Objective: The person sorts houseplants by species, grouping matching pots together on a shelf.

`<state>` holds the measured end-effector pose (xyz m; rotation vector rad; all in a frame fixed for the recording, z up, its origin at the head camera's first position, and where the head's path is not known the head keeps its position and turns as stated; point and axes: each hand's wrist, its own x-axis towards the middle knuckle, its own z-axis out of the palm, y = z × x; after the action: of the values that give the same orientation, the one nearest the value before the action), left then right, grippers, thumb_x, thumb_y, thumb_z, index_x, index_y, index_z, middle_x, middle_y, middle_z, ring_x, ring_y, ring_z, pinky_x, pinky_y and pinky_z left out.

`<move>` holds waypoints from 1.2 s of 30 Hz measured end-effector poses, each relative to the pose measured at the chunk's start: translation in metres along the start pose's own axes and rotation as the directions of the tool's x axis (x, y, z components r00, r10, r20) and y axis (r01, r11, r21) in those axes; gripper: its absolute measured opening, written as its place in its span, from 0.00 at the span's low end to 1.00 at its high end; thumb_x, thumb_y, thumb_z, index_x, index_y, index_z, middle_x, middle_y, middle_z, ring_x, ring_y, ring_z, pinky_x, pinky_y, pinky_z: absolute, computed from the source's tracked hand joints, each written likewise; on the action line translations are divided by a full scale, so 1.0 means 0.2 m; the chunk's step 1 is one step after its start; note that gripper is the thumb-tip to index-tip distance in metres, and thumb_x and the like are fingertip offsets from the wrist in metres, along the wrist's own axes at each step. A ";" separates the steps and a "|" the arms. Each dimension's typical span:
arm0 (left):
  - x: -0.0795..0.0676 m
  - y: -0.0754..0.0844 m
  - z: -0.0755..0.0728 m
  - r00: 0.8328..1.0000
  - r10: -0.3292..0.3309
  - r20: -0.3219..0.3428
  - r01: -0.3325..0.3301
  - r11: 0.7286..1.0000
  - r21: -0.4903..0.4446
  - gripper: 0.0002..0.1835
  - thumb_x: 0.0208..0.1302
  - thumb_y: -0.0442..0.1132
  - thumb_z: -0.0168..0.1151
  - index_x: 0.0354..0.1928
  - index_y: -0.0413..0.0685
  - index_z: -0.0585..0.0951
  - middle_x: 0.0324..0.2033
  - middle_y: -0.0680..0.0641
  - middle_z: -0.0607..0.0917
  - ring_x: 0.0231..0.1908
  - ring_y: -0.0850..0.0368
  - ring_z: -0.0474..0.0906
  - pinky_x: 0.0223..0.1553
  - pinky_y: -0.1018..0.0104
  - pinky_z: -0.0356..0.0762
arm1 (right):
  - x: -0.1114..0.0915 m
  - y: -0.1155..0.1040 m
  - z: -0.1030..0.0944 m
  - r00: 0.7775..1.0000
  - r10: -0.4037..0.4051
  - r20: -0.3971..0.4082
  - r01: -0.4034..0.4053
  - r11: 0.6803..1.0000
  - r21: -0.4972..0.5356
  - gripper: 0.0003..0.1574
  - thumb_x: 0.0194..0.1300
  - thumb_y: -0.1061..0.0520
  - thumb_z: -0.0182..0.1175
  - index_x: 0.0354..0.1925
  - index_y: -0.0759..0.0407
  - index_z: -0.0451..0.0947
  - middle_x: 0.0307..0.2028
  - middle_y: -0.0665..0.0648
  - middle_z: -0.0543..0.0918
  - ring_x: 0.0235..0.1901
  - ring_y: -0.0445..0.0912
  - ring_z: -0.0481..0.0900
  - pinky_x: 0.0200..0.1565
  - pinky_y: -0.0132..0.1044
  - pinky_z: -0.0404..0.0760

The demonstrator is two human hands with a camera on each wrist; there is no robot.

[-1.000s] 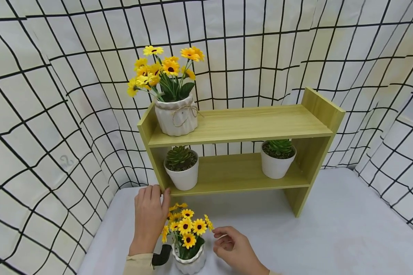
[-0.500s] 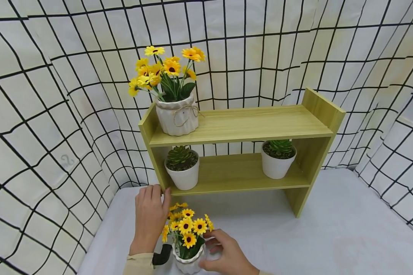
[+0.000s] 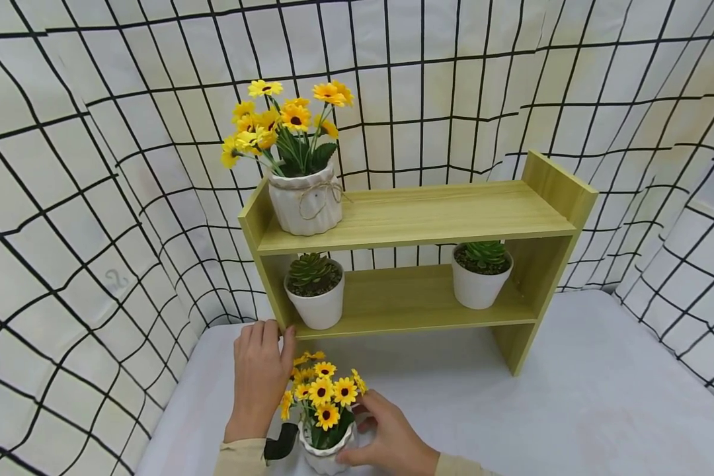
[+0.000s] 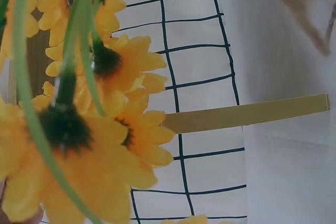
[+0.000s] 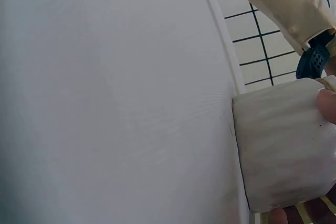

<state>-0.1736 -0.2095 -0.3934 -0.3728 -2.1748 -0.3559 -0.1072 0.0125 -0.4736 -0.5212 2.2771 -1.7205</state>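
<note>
In the head view my right hand (image 3: 389,436) holds a small white ribbed flower pot (image 3: 324,457) of yellow artificial flowers (image 3: 321,393) standing on the table near the front. The right wrist view shows the thumb on one side of this pot (image 5: 283,150) and fingertips on the other. My left hand (image 3: 258,380) grips the lower left side of a two-tier wooden shelf (image 3: 428,215), its thumb at the lower board's front corner. Yellow flowers (image 4: 73,166) fill much of the left wrist view, where the left fingers are mostly hidden.
On the shelf's top left stands a larger white pot (image 3: 306,205) of yellow flowers. Below are a left succulent pot (image 3: 318,304) and a right succulent pot (image 3: 478,287). A white cloth covers the table (image 3: 601,396); black-gridded white sheets (image 3: 416,86) hang around.
My right hand has moved left from beside the small flower pot and taken hold of it. The left hand stays on the shelf, and the pots stand where they were.
</note>
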 end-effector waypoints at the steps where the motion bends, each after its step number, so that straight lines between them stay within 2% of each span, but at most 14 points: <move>1: 0.00 0.00 0.00 1.000 -0.002 0.000 0.002 1.000 0.001 0.13 0.65 0.37 0.70 0.35 0.36 0.75 0.27 0.40 0.75 0.33 0.42 0.70 0.37 0.54 0.63 | 0.00 0.00 0.00 1.000 -0.002 0.006 0.002 1.000 -0.007 0.44 0.52 0.44 0.81 0.64 0.43 0.73 0.55 0.46 0.80 0.48 0.33 0.79 0.49 0.29 0.82; 6: 0.00 -0.01 0.00 1.000 -0.002 -0.004 0.002 1.000 0.004 0.13 0.65 0.37 0.70 0.35 0.35 0.75 0.27 0.40 0.76 0.33 0.42 0.70 0.37 0.55 0.63 | 0.02 0.01 -0.01 0.999 -0.016 0.036 0.017 0.999 -0.036 0.48 0.52 0.42 0.81 0.67 0.43 0.71 0.56 0.45 0.80 0.50 0.33 0.79 0.51 0.29 0.82; 13: -0.01 -0.02 0.01 1.000 0.003 -0.005 -0.003 1.000 0.006 0.14 0.65 0.37 0.70 0.34 0.36 0.75 0.27 0.40 0.75 0.33 0.42 0.70 0.36 0.55 0.63 | 0.04 0.01 -0.01 0.996 0.012 0.094 -0.005 0.997 -0.075 0.58 0.50 0.39 0.81 0.73 0.40 0.63 0.61 0.42 0.76 0.54 0.31 0.76 0.55 0.29 0.80; 19: -0.01 -0.02 0.01 1.000 0.022 -0.018 -0.022 1.000 -0.001 0.13 0.64 0.36 0.70 0.34 0.36 0.75 0.26 0.41 0.76 0.32 0.43 0.70 0.35 0.55 0.63 | 0.03 0.02 -0.01 0.998 -0.027 0.053 0.031 0.997 -0.067 0.59 0.48 0.41 0.83 0.73 0.39 0.64 0.64 0.45 0.76 0.57 0.34 0.77 0.57 0.30 0.81; 22: -0.01 -0.01 0.01 0.999 0.029 -0.024 -0.029 1.000 -0.005 0.12 0.64 0.36 0.70 0.34 0.36 0.76 0.26 0.41 0.76 0.32 0.43 0.71 0.35 0.55 0.64 | 0.02 0.02 -0.03 0.999 -0.016 0.041 0.018 0.999 -0.042 0.58 0.47 0.43 0.83 0.72 0.39 0.65 0.65 0.46 0.77 0.58 0.37 0.78 0.58 0.31 0.81; 31: 0.00 -0.01 0.01 1.000 0.022 -0.004 -0.022 1.000 0.012 0.13 0.66 0.38 0.69 0.34 0.37 0.75 0.27 0.40 0.76 0.33 0.42 0.71 0.36 0.54 0.65 | -0.01 0.05 -0.11 1.000 -0.029 -0.009 0.029 0.999 -0.029 0.58 0.45 0.45 0.85 0.71 0.45 0.69 0.63 0.51 0.79 0.60 0.43 0.80 0.61 0.31 0.81; 36: 0.00 -0.02 0.01 1.000 0.019 -0.020 -0.019 1.000 0.002 0.13 0.65 0.37 0.69 0.34 0.37 0.75 0.27 0.40 0.76 0.32 0.42 0.71 0.36 0.54 0.66 | -0.03 0.04 -0.17 0.999 -0.032 -0.014 0.032 0.999 -0.020 0.57 0.46 0.48 0.85 0.71 0.50 0.69 0.62 0.56 0.80 0.61 0.46 0.80 0.62 0.30 0.80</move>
<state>-0.1761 -0.2118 -0.3953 -0.3872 -2.1504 -0.3458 -0.1162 0.0463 -0.4726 -0.5544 2.3099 -1.7236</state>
